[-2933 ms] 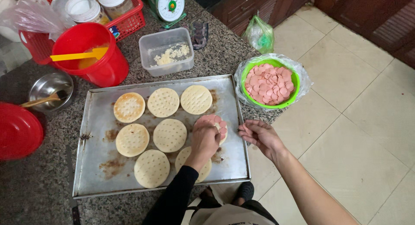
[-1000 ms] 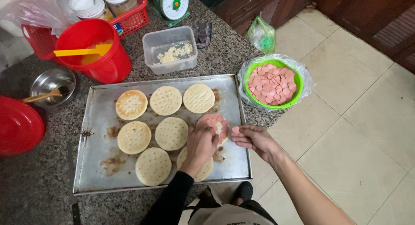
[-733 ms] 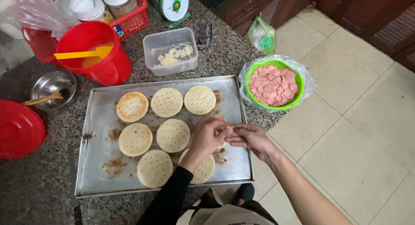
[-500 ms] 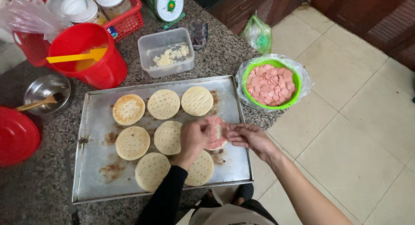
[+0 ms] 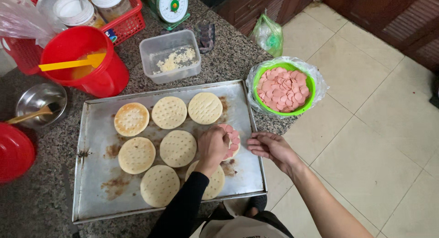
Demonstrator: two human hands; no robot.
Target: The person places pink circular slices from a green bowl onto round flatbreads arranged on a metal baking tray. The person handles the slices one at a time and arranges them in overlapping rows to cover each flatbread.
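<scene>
A metal baking tray (image 5: 98, 128) on the granite counter holds several pale round dough bases, such as the one at the tray's middle (image 5: 177, 148). The base at the right (image 5: 234, 138) is topped with pink sausage slices. My left hand (image 5: 212, 146) lies over that base, fingers curled onto the slices. My right hand (image 5: 270, 146) hovers just beside it at the tray's right edge, fingers loosely bent, nothing visible in it. A green bowl (image 5: 256, 78) lined with clear plastic holds many pink sausage slices (image 5: 283, 84) to the right of the tray.
Behind the tray stand a clear plastic box (image 5: 169, 55) of crumbly filling, a red bucket (image 5: 105, 78) with a yellow spatula (image 5: 68, 64), and a steel bowl (image 5: 39, 100) with a spoon. A red lid (image 5: 13, 151) lies left. A green scale (image 5: 169, 7) and red basket (image 5: 128, 23) stand behind.
My two hands met over the right-hand base, then my right hand drew back to the tray's edge. My left hand stays on the sausage-topped base.
</scene>
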